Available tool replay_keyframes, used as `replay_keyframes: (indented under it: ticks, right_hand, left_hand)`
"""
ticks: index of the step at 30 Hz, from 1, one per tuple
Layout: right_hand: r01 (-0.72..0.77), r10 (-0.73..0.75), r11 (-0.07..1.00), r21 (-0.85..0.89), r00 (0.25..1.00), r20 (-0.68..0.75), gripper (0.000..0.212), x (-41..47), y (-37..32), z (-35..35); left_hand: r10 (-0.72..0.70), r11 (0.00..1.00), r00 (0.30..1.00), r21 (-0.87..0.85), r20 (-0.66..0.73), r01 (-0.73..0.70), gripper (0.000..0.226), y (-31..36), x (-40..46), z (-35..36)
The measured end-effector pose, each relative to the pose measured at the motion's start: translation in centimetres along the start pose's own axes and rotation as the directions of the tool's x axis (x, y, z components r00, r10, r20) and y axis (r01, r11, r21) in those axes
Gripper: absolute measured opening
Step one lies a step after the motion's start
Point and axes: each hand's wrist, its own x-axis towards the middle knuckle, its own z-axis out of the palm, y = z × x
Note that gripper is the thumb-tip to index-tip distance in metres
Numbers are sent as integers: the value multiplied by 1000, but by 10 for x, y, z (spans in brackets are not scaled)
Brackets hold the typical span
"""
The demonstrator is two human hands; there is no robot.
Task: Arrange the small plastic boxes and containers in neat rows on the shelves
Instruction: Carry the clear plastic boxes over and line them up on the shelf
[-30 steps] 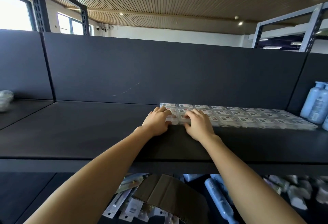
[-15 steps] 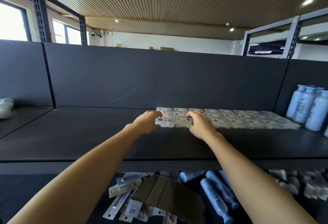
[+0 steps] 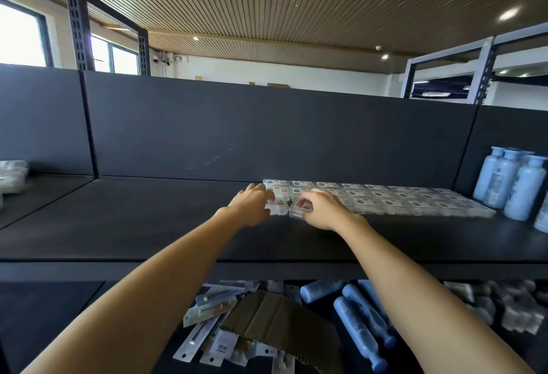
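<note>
Head view, looking forward and down along two bare forearms that reach over a dark shelf (image 3: 124, 225). On the right half of the shelf lie small clear plastic boxes (image 3: 385, 198) in neat rows, flat and edge to edge, stretching from the middle toward the right. The left hand (image 3: 252, 206) rests at the left end of the rows, its fingers curved over the nearest corner box (image 3: 277, 209) — the grip looks closed around that box, though blur hides the fingertips. The right hand (image 3: 323, 209) sits just beside it, fingers curled over the next box (image 3: 298, 210) in the near row, holding it from above. The two boxes touch each other at the near left corner of the block.

At the far right of the shelf stand pale blue bottles (image 3: 510, 183), upright and close together. At the far left edge a clear wrapped bundle (image 3: 12, 175) sits on a neighbouring shelf. Below the shelf lie a piece of brown cardboard (image 3: 281, 323), flat packaged items (image 3: 207, 326) in a loose heap, and more blue bottles lying on their sides (image 3: 361, 329).
</note>
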Motion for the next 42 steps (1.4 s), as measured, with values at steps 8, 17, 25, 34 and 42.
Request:
replay_keyframes:
  ticks: [8, 17, 25, 34, 42]
  right_hand:
    - [-27, 32, 998, -50, 995, 98, 48, -1, 1, -9]
    - [-55, 72, 982, -181, 994, 88, 58, 10, 13, -5]
    - [8, -11, 998, -66, 999, -53, 32, -3, 32, -4]
    - [83, -91, 996, -43, 968, -232, 21, -2, 48, -4]
    - [98, -111, 992, -73, 974, -196, 31, 8, 51, 1]
  left_hand:
    - [-24, 1000, 999, -1, 28, 24, 45, 8, -4, 1]
    - [29, 987, 998, -157, -63, -39, 28, 32, -5, -9]
    - [127, 988, 990, -78, -66, -132, 30, 57, -2, 2]
    - [91, 996, 994, 18, -52, -90, 39, 55, 19, 14]
    - [51, 999, 999, 16, -17, -51, 37, 63, 31, 16]
